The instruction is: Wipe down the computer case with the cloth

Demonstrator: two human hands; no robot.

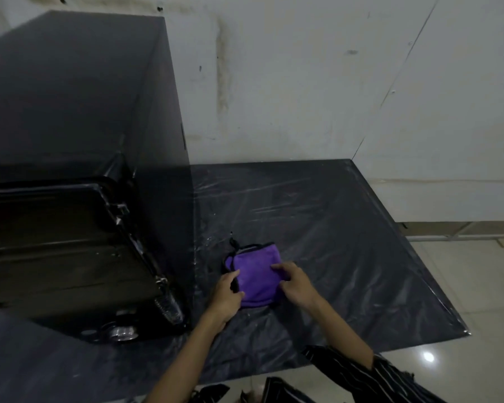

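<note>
A: Step in hand? Cloth (255,279) lies folded on the black-sheeted floor (346,242), just right of the computer case (79,181).
B: Pickup, I judge; left hand (226,292) and right hand (293,283) rest on its edges; whether either grip has closed, cannot tell; next, lift it to the case.

stained white wall (303,82), black plastic sheet (346,242) over glossy tiled floor (463,286)

Cloth (255,276) right of case (70,170) (near)
</note>
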